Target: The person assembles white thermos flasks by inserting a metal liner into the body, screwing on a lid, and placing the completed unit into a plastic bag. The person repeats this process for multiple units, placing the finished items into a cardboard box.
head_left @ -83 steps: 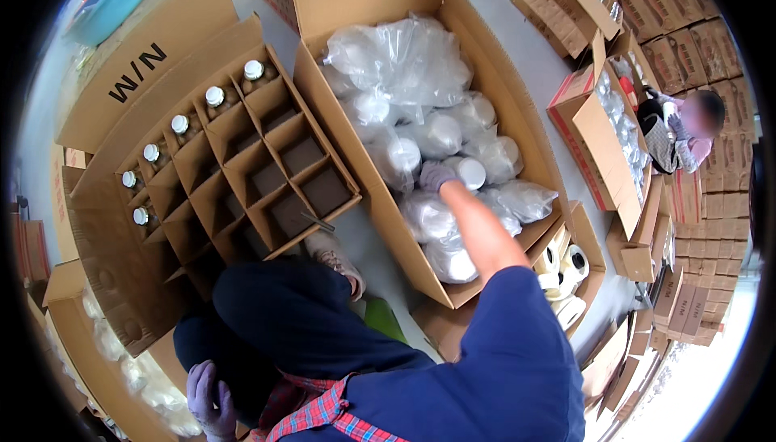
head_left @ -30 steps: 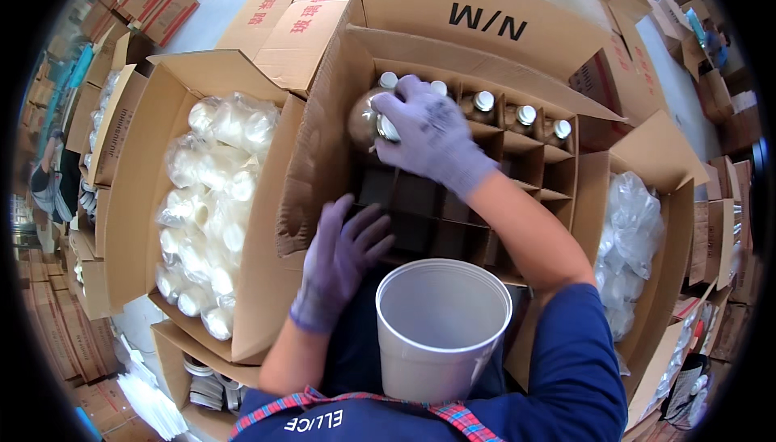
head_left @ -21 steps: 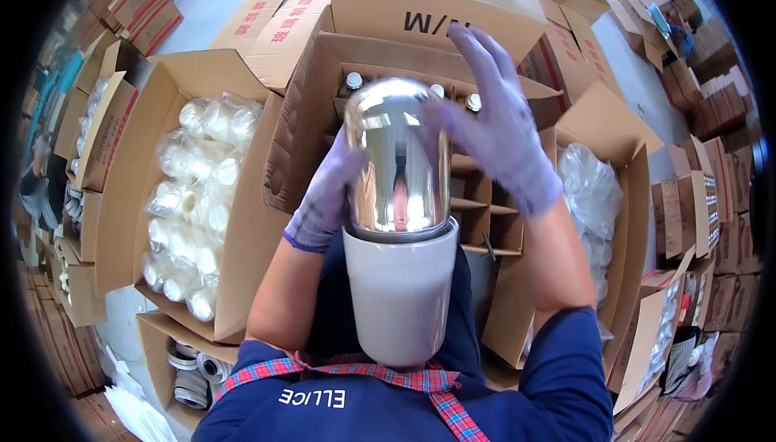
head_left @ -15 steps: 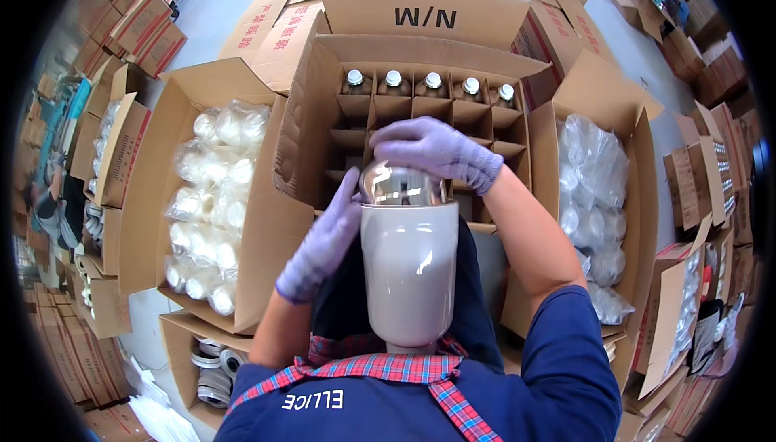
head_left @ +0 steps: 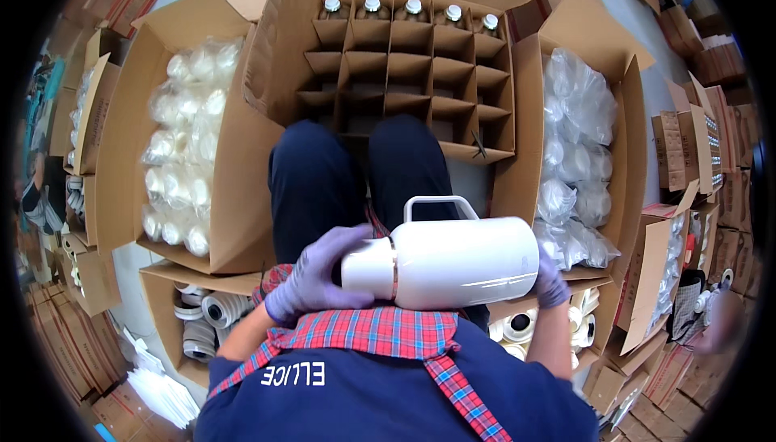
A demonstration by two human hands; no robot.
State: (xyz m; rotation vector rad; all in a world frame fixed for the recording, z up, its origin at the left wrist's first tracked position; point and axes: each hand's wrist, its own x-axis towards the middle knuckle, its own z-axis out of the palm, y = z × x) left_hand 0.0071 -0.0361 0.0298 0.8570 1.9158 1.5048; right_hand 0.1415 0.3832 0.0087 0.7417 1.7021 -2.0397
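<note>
A glossy white jug (head_left: 477, 260) with a loop handle (head_left: 440, 199) lies sideways across my lap. The handle points away from me. A narrower white end piece (head_left: 368, 268) is on its left, with a thin coppery ring (head_left: 394, 267) at the joint. My left hand (head_left: 319, 276), in a pale purple glove, is wrapped around that end piece. My right hand (head_left: 552, 280), gloved the same, is against the jug's right end, its fingers mostly hidden behind it. No silvery liner shows.
Ahead stands a divided carton (head_left: 408, 62), with capped silvery bottles (head_left: 413, 10) in its far row. Cartons of bagged white parts (head_left: 186, 123) and plastic-wrapped parts (head_left: 574, 159) flank me. Boxes of grey rings (head_left: 222, 309) and white round parts (head_left: 517, 325) sit near my hips.
The jug has gone from upright to sideways, lower and nearer me, its handle now showing. My right hand has moved from the silvery liner at the top to the jug's right end.
</note>
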